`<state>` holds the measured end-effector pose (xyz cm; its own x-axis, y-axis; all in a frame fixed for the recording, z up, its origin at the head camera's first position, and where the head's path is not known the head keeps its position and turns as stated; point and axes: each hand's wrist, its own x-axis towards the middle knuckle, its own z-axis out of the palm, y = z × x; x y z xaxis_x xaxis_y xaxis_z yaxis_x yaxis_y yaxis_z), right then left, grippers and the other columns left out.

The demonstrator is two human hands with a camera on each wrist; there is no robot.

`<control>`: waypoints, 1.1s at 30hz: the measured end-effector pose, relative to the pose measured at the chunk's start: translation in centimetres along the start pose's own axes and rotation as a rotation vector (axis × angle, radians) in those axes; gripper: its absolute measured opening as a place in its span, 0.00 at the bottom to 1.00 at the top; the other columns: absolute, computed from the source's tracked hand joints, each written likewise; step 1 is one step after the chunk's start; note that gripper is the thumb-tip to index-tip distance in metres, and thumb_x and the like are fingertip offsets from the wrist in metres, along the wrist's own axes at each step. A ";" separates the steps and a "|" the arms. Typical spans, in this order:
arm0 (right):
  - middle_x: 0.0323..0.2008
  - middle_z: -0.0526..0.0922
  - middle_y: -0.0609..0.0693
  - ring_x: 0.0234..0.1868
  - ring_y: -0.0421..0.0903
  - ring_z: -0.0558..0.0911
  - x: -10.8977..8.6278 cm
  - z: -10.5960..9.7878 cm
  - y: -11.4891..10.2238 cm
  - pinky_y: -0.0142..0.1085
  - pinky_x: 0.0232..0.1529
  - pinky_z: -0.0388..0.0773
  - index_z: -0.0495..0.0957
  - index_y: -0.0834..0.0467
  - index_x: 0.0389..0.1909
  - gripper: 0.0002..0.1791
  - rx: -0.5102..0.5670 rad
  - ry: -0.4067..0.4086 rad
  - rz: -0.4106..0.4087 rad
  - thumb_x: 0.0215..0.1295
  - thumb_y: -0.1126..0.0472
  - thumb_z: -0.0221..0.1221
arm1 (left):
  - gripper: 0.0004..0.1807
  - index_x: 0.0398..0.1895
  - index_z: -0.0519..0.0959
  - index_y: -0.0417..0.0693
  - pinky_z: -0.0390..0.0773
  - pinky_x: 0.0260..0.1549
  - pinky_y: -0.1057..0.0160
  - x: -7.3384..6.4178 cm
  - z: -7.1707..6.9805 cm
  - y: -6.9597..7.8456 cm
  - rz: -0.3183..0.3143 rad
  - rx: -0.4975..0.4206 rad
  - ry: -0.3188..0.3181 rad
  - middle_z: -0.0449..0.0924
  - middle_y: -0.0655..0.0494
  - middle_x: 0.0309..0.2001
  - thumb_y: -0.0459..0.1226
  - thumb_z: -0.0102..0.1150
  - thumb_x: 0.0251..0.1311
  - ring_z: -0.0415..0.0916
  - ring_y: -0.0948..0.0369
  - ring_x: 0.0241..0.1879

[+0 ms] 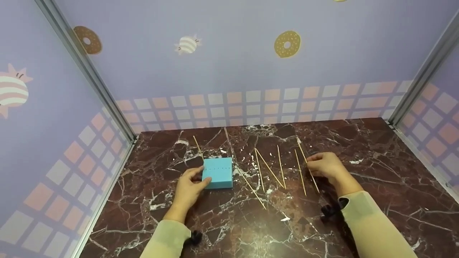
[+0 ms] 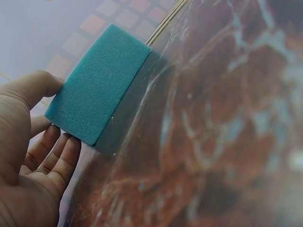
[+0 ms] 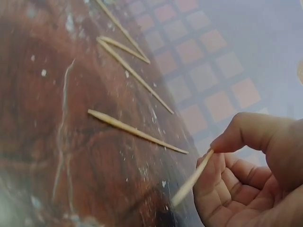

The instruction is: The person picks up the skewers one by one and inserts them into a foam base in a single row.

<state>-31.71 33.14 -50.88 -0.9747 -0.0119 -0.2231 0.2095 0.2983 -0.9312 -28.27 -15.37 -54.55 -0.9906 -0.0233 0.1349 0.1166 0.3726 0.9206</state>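
My left hand (image 1: 188, 188) holds a light-blue foam block (image 1: 219, 179) by its left side, thumb at the near corner. A row of small dark marks runs across the block's top. In the left wrist view the block (image 2: 97, 85) stands on the tabletop, with the thumb and fingertips against one end. My right hand (image 1: 329, 168) pinches a thin bamboo skewer (image 1: 303, 152) between thumb and forefinger. The right wrist view shows that skewer (image 3: 191, 182) slanting down from the fingertips. Just left of it lies another skewer (image 1: 300, 172), apart from the hand.
Between block and right hand, three skewers (image 1: 271, 168) form a zigzag on the dark red marbled table (image 1: 215, 222). A longer skewer (image 1: 251, 188) slants from the block's right side; another (image 1: 198, 146) sticks out behind its left corner. White flecks (image 1: 285, 218) dot the surface. Patterned walls (image 1: 236, 71) enclose it.
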 end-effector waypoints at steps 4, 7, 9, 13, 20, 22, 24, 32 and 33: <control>0.34 0.84 0.44 0.34 0.38 0.84 0.0 0.0 -0.1 0.31 0.38 0.88 0.78 0.76 0.65 0.21 0.079 -0.043 0.005 0.78 0.66 0.59 | 0.32 0.76 0.82 0.40 0.84 0.53 0.71 -0.1 0.0 0.1 0.000 0.007 -0.002 0.81 0.41 0.70 0.38 0.79 0.72 0.85 0.50 0.59; 0.36 0.83 0.42 0.33 0.37 0.83 0.0 0.1 -0.3 0.32 0.39 0.88 0.79 0.69 0.60 0.14 0.128 -0.058 0.008 0.81 0.66 0.58 | 0.32 0.76 0.82 0.40 0.86 0.54 0.69 0.0 -0.1 0.1 -0.002 0.013 -0.002 0.81 0.42 0.71 0.38 0.78 0.72 0.85 0.51 0.59; 0.38 0.84 0.42 0.33 0.37 0.84 0.1 0.2 -0.3 0.32 0.40 0.88 0.79 0.64 0.58 0.11 0.151 -0.059 0.009 0.83 0.65 0.57 | 0.32 0.76 0.82 0.40 0.86 0.54 0.67 0.0 0.0 0.1 -0.001 0.013 -0.001 0.81 0.42 0.71 0.38 0.78 0.72 0.85 0.51 0.59; 0.40 0.84 0.43 0.34 0.38 0.85 0.4 0.2 -0.1 0.33 0.40 0.88 0.78 0.59 0.59 0.10 0.183 -0.049 0.012 0.84 0.65 0.55 | 0.31 0.76 0.82 0.39 0.87 0.53 0.67 0.1 0.1 0.1 0.010 0.008 0.002 0.81 0.40 0.70 0.37 0.78 0.72 0.86 0.49 0.59; 0.43 0.83 0.45 0.39 0.41 0.87 0.4 0.7 0.0 0.35 0.42 0.91 0.76 0.55 0.58 0.08 0.235 -0.058 0.018 0.85 0.65 0.54 | 0.31 0.75 0.83 0.39 0.87 0.54 0.66 -0.1 0.2 0.1 0.010 0.010 0.012 0.82 0.40 0.70 0.37 0.79 0.71 0.86 0.48 0.59; 0.43 0.82 0.46 0.39 0.41 0.87 0.4 0.9 0.0 0.35 0.43 0.91 0.76 0.54 0.58 0.09 0.244 -0.051 0.017 0.84 0.66 0.55 | 0.31 0.75 0.83 0.39 0.87 0.55 0.65 0.0 0.3 0.1 0.007 0.011 0.010 0.82 0.40 0.70 0.37 0.79 0.71 0.86 0.49 0.59; 0.43 0.81 0.46 0.40 0.41 0.87 0.3 1.1 0.0 0.36 0.43 0.91 0.76 0.54 0.57 0.10 0.246 -0.044 0.009 0.82 0.67 0.56 | 0.31 0.75 0.83 0.40 0.87 0.55 0.65 0.0 0.4 0.0 -0.001 0.005 0.004 0.82 0.41 0.70 0.37 0.79 0.72 0.85 0.49 0.59; 0.44 0.82 0.47 0.41 0.43 0.86 0.0 2.4 -0.8 0.37 0.45 0.90 0.77 0.54 0.54 0.11 0.285 -0.042 -0.059 0.79 0.70 0.57 | 0.32 0.76 0.82 0.40 0.86 0.54 0.70 0.1 0.2 0.0 -0.003 0.003 0.001 0.81 0.41 0.71 0.37 0.79 0.72 0.85 0.50 0.59; 0.45 0.82 0.47 0.42 0.44 0.85 -0.1 2.7 -1.1 0.37 0.46 0.90 0.77 0.55 0.55 0.11 0.286 -0.041 -0.072 0.79 0.70 0.57 | 0.32 0.76 0.82 0.40 0.85 0.54 0.70 0.1 0.2 0.1 -0.001 0.005 0.000 0.81 0.41 0.71 0.37 0.79 0.72 0.86 0.50 0.59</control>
<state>-31.66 30.26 -50.65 -0.9852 -0.0637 -0.1594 0.1588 0.0140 -0.9872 -28.36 -15.20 -54.52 -0.9907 -0.0238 0.1339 0.1152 0.3772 0.9190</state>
